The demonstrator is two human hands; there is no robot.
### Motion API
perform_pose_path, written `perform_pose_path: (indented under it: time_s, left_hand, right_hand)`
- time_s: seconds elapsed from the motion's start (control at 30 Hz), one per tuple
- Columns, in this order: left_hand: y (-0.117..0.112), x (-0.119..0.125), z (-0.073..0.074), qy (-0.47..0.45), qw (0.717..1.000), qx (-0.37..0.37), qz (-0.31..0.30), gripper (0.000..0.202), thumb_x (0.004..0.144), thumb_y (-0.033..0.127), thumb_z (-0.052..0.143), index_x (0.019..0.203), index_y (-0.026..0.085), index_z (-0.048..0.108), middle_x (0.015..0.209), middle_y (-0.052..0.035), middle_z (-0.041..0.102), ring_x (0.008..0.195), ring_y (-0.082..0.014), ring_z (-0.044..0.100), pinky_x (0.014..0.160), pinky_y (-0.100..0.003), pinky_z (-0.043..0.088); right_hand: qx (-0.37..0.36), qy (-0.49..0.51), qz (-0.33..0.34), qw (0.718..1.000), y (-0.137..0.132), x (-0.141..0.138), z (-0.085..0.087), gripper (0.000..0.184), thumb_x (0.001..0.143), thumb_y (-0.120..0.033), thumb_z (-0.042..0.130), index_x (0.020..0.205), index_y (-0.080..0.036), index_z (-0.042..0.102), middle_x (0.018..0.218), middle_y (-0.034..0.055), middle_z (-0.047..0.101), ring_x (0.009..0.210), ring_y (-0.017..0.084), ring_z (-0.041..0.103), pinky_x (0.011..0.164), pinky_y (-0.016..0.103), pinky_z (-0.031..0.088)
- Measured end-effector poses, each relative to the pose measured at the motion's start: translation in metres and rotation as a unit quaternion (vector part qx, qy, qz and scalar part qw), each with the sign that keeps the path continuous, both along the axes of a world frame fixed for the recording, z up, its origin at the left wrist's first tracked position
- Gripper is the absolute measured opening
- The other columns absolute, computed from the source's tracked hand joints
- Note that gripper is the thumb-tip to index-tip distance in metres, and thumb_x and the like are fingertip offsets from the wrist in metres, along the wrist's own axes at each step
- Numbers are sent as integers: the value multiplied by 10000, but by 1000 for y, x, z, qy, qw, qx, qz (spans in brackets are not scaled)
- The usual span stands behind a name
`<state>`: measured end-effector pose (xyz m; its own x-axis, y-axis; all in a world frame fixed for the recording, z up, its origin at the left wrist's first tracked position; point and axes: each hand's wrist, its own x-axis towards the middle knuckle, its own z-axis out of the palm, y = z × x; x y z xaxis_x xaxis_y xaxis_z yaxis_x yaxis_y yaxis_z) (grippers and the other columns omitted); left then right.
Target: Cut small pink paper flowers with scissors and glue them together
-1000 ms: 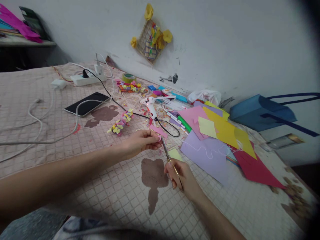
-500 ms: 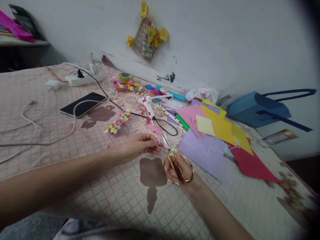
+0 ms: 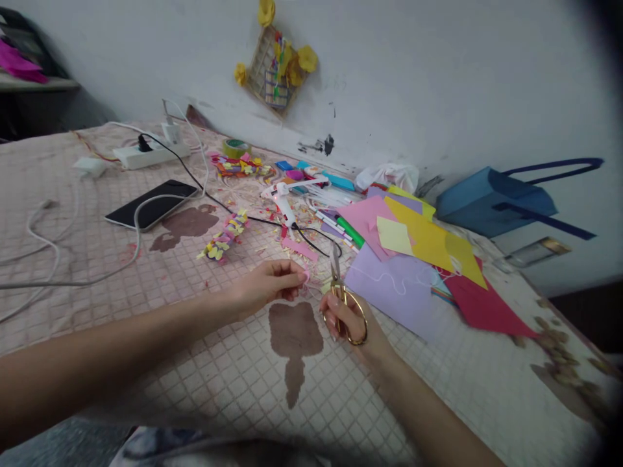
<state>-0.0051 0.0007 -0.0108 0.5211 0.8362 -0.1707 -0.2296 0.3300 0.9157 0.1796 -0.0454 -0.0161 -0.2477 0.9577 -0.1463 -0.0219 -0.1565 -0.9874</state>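
Right hand (image 3: 343, 314), closed round the scissors (image 3: 335, 272), has swung them clear of the pink paper (image 3: 306, 277) my left hand (image 3: 276, 281) pinches, both in front of the glue gun (image 3: 285, 207), so I judge cutting paused.

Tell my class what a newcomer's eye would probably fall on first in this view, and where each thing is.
Probably the gold-handled scissors in the right hand, beside the left hand with a small pink piece at its fingertips. Next, perhaps, the bright paper sheets overlapping on the right side of the table. Above, a lattice decoration with yellow flowers hangs on the wall.
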Motion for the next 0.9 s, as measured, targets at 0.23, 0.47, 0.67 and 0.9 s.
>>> perform_pose_path:
  time_s: [0.23, 0.47, 0.67, 0.9]
  left_hand:
    - [-9, 4, 0, 46, 997, 49, -40, 207, 729, 311, 638, 829, 143, 570, 677, 17, 557, 567, -66, 496, 541, -194, 365]
    - [-12, 6, -4, 59, 988, 121, -75, 230, 730, 279, 639, 870, 130, 535, 697, -3, 577, 602, -84, 522, 585, -218, 403]
    - [-16, 8, -3, 50, 987, 119, -92, 206, 742, 281, 629, 856, 132, 546, 724, -11, 590, 608, -82, 535, 597, -217, 428]
    - [-15, 8, -2, 46, 994, -10, -100, 255, 792, 386, 551, 742, 137, 566, 703, -29, 625, 571, -94, 574, 590, -231, 471]
  right_hand:
    - [46, -68, -31, 996, -2, -1, 3, 212, 755, -362, 575, 761, -151, 556, 482, -55, 452, 413, 70, 410, 406, 187, 312]
    - [43, -69, 2, 997, -1, -1, 3, 179, 765, -326, 557, 777, -147, 571, 503, -52, 464, 418, 70, 416, 418, 191, 315]
    - [76, -107, 17, 991, -2, -1, 6, 136, 771, -281, 538, 721, -155, 551, 486, -55, 472, 434, 77, 434, 439, 192, 330]
    - [71, -107, 10, 992, -1, -1, 5, 127, 774, -270, 532, 723, -156, 550, 502, -57, 476, 434, 73, 428, 433, 188, 322]
